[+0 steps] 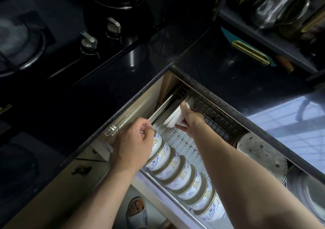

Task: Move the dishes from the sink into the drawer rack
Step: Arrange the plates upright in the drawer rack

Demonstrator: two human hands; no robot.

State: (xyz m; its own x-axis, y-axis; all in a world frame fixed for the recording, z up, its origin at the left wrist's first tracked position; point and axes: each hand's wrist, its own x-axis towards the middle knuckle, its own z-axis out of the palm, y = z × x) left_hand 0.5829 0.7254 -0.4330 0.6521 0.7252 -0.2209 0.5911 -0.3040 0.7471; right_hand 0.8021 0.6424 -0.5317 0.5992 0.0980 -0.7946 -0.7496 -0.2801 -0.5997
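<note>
The pulled-out drawer rack (184, 141) is a wire grid below the black counter. A row of several blue-and-gold patterned bowls (184, 174) lies on its side along the rack's left edge. My left hand (132, 146) rests on the top bowl of that row, fingers curled over its rim. My right hand (190, 119) reaches deeper into the rack and grips a plain white bowl (175, 119), held tilted above the wires. The sink is not in view.
Metal plates and a perforated steel disc (262, 156) stand in the rack's right part. The black counter (219, 67) overhangs the drawer. A gas hob with two knobs (88, 41) lies at upper left. A shelf with jars (281, 9) sits at upper right. A slipper (136, 211) shows on the floor.
</note>
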